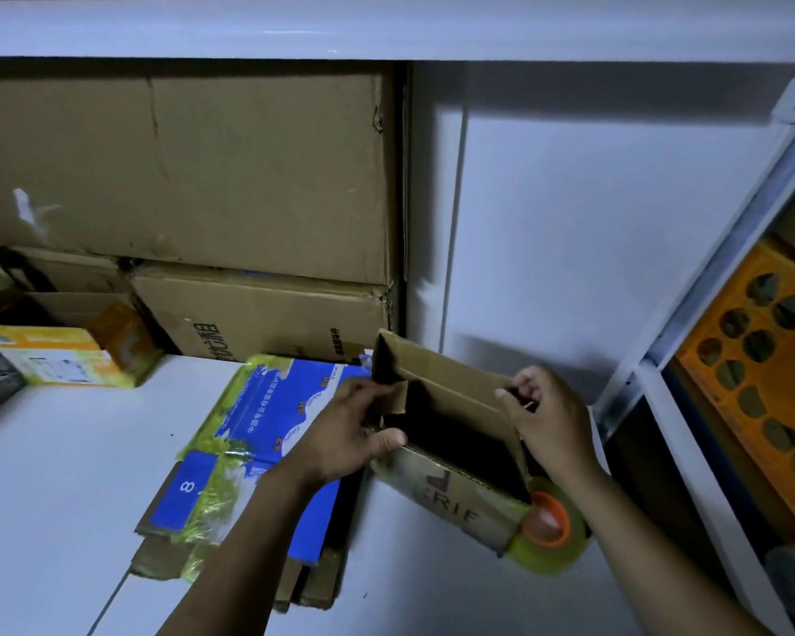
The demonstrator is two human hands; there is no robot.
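Now the box [450,498] is gripped by the left hand [345,433] at 9 o'clock and pinched by the right hand [547,420] at 3 o'clock, likely to be kept open.

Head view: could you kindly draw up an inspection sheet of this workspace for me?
Surface: white tabletop, dimly lit.
Job's things: open cardboard box, upright, inside dark; tape roll at its near right corner.
Clutter: flattened blue carton left of the box; yellow packet far left.
Hands: left hand grips the box's left wall; right hand pinches its right flap.
Cables: nothing seen.
Surroundings: large cartons stacked behind; orange crate on the shelf at right.
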